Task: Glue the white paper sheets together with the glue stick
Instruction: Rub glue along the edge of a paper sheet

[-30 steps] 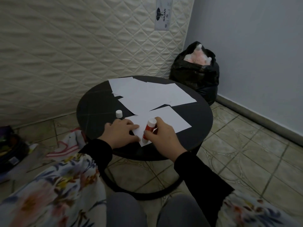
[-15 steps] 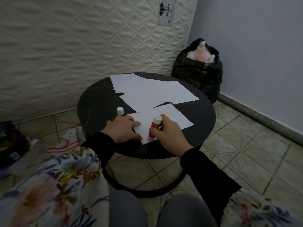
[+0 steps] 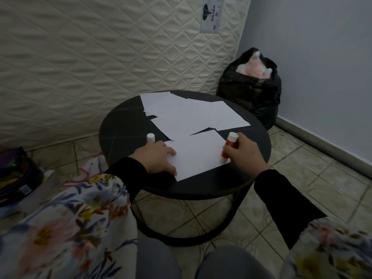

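Grey trousers and floral fabric over black sleeves fill the bottom of the view, with both arms reaching forward over a round black table [image 3: 124, 133]. On the near part of the tabletop lies a white paper sheet [image 3: 198, 156]. The left hand [image 3: 158, 158] rests on the sheet's left edge, fingers bent down onto the paper and pinning it flat. The right hand [image 3: 246, 153] is at the sheet's right edge, fingers curled around a red glue stick [image 3: 228, 144] held upright with its lower end on the paper near the right corner. Just beyond the left hand stands a small white cap [image 3: 150, 137] on the bare tabletop. Farther back, several more white sheets [image 3: 191, 113] lie overlapping across the middle and far side of the table. Behind the table, a cream quilted mattress [image 3: 90, 57] leans upright, and a black plastic bag [image 3: 249, 91] with something pink and fluffy at its mouth sits on the tiled floor in the corner.
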